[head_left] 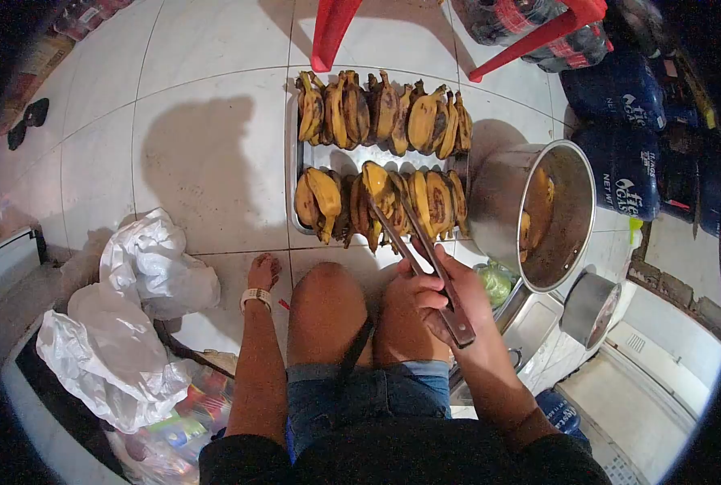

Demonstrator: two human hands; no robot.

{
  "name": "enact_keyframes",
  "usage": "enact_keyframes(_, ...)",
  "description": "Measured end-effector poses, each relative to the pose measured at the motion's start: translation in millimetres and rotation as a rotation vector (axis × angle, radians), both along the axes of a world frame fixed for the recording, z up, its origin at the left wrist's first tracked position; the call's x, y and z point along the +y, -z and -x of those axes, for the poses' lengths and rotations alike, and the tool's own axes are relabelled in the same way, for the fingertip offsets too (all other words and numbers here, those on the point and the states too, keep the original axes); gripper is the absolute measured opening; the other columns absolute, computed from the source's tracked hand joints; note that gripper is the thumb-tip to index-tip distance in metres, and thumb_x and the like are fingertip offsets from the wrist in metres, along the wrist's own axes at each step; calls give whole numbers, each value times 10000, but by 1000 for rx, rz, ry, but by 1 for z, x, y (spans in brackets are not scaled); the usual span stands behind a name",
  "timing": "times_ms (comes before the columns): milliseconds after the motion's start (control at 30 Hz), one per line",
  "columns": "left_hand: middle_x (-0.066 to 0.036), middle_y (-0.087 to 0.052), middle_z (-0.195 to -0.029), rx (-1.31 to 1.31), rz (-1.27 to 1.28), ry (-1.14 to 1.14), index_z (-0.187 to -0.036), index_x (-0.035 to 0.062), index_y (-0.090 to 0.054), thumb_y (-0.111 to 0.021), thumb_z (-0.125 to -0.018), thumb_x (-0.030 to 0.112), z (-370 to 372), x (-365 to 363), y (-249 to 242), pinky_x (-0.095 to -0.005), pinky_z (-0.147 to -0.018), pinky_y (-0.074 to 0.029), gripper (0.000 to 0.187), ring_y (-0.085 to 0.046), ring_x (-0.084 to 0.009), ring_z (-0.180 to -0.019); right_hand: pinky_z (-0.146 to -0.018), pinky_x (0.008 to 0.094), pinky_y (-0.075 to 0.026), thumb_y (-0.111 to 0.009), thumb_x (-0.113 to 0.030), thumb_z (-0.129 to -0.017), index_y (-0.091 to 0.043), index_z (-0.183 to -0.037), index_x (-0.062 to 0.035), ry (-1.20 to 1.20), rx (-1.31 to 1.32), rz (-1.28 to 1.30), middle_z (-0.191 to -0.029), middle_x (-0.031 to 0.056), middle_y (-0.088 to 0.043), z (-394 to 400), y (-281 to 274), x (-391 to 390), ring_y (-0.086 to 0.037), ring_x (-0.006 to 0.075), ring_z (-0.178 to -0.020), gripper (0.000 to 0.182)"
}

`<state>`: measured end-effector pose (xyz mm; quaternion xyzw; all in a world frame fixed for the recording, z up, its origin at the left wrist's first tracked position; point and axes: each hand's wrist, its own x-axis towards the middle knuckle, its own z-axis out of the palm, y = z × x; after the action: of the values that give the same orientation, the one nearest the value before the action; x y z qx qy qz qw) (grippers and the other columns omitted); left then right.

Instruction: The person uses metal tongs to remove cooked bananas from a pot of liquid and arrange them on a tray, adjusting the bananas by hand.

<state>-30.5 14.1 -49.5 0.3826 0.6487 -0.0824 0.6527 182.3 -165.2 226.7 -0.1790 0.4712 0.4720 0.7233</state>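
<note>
My right hand (445,295) is wrapped round a pair of metal tongs (460,323), whose arms are spread and point away from me. The tips of the tongs lie over a cooked plantain (377,179) in the nearer row on a metal tray (368,158). Two rows of browned yellow plantains fill that tray, with a farther row (393,117) at its back edge. Beside my left knee hangs my left hand (265,271), holding nothing, its fingers loosely apart above the floor tiles. A watch with a pale band circles that wrist.
To the tray's right, a large metal pot (498,198) leans with its mouth toward me, more plantains (538,210) inside. A smaller pot (587,311) and blue gas cylinders (619,170) stand beyond. White plastic bags (110,347) lie at left. Red stool legs (328,36) rise behind the tray.
</note>
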Motion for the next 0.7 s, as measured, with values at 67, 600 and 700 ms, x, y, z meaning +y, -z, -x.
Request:
enact_keyframes(67, -22, -567, -807, -38, 20, -17, -972, 106, -450, -445, -782, 222, 1, -1, 8, -230, -477, -383, 223, -541, -123, -644, -382, 186, -330, -333, -279, -854, -412, -989, -91, 18, 21, -14, -818, 132, -433, 4, 5, 4, -369, 105, -535, 244)
enact_keyframes(600, -12, -560, -764, -42, 20, 28, -957, 138, -463, -441, -795, 223, -4, -4, -3, -217, -478, -371, 184, -535, -106, -639, -396, 185, -366, -321, -249, -852, -415, -984, -9, 105, 61, -119, -844, 147, -431, 12, 21, 1, -397, 110, -565, 290)
enact_keyframes(700, -15, -559, -788, -82, 60, 9, -956, 134, -462, -449, -790, 223, 2, -3, 2, -215, -475, -370, 188, -534, -109, -648, -407, 173, -387, -357, -202, -837, -428, -978, -1, 58, -2, -97, -853, 148, -432, 8, 20, 3, -407, 103, -583, 256)
